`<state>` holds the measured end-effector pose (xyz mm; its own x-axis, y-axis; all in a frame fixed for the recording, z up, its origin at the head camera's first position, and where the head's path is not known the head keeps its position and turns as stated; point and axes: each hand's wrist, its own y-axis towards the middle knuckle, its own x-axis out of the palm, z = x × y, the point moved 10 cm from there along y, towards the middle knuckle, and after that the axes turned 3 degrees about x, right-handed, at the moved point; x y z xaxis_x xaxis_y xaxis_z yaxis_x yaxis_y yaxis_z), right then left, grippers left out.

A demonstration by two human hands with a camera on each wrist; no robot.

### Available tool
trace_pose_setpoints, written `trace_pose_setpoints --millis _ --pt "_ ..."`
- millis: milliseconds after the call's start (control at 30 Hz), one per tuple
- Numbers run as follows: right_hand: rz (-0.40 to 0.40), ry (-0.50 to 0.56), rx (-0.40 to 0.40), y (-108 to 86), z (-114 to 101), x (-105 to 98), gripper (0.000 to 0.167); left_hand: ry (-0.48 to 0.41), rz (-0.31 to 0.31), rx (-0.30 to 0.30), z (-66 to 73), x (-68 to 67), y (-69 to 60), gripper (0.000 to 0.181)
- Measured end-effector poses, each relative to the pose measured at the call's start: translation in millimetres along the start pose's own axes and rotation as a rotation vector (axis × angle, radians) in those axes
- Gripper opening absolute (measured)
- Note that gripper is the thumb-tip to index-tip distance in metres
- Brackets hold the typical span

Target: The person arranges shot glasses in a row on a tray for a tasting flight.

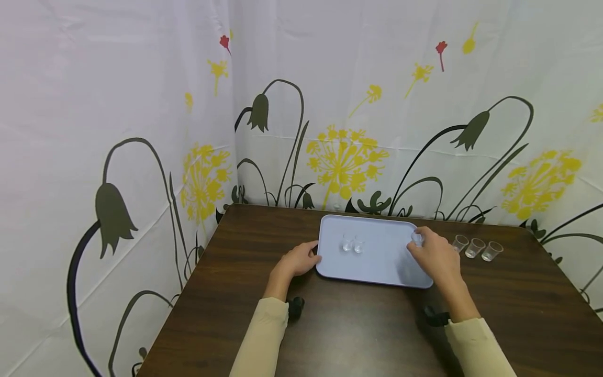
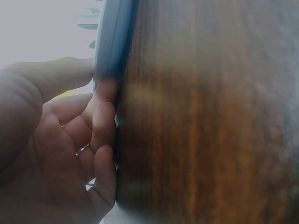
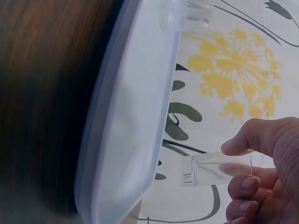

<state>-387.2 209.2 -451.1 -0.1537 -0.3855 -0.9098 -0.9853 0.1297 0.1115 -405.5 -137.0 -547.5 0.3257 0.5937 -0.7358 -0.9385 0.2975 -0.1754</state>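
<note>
**One clear cup [image 3: 205,169], light and slick, pinched close to its rim**

We see the right hand [image 1: 436,255] nearly closed, thumb on one side and fingers on the other, holding the clear cup by its upper wall. The cup hangs upright over the right end of the tray [image 1: 381,257], its base apparently clear of the surface. The left hand [image 1: 298,259] is also drawn in, gripping the tray's left edge with the thumb at the rim and the fingers curled against the side and underside.

We judge the cup to be thin, light and fairly stiff, glass or hard plastic; we cannot tell which. Its smooth wall may slip, and a hard squeeze or a knock could crack or tip it. We would take it by two opposite sides just below the lip, pinching gently and leaving the narrower base free to settle flat.

The tray looks rigid and not heavy, so we think it could slide on the bench [image 1: 358,324] if pushed; its raised rim gives a sound grip. Two more cups [image 1: 347,244] stand close together on its left half, and a nudge could upset them. Three others [image 1: 475,248] wait in a row on the bench, right of the tray.
</note>
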Motion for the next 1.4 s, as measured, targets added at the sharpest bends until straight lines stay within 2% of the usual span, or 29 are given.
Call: trace_pose_setpoints --millis 133,200,300,500,567,733,900,967,1233,1333,1400 --pt "-0.029 -0.003 0.008 0.5 -2.9 7.9 0.051 -0.001 -0.005 -0.013 -10.0 5.4 10.5 0.061" --pt "-0.042 0.000 0.013 0.7 -4.2 11.4 0.051 0.009 -0.005 -0.005 -22.3 12.4 22.0 0.063" --pt "-0.051 0.009 0.018 1.3 -6.8 15.4 0.051 0.020 -0.002 0.009 -34.6 19.8 32.1 0.064" --pt "-0.055 0.020 -0.007 1.4 -16.3 21.8 0.051 -0.027 -0.018 -0.013 -4.0 5.5 4.1 0.061" --pt "-0.057 0.023 -0.020 1.1 -20.1 24.0 0.051 -0.027 -0.015 -0.009 -1.9 4.8 2.0 0.061" --pt "-0.063 0.032 -0.037 3.0 -27.2 30.2 0.050 0.017 0.004 0.014 -17.6 13.2 15.6 0.062" --pt "-0.054 0.039 -0.064 5.0 -36.3 36.7 0.048 -0.016 -0.004 -0.006 -13.3 9.0 11.8 0.061" --pt "-0.065 0.042 -0.079 5.2 -40.9 40.9 0.047 -0.015 -0.002 -0.009 -17.8 10.5 15.0 0.062" --pt "-0.087 0.049 -0.112 6.7 -47.7 50.8 0.045 -0.021 -0.022 -0.010 -48.0 27.3 44.4 0.066" --pt "-0.096 0.055 -0.126 7.4 -50.0 53.9 0.045 -0.017 -0.027 -0.015 -49.7 27.7 45.6 0.066" --pt "-0.105 0.061 -0.136 7.7 -52.9 56.3 0.045 -0.009 -0.022 -0.022 -45.9 24.2 41.3 0.066"
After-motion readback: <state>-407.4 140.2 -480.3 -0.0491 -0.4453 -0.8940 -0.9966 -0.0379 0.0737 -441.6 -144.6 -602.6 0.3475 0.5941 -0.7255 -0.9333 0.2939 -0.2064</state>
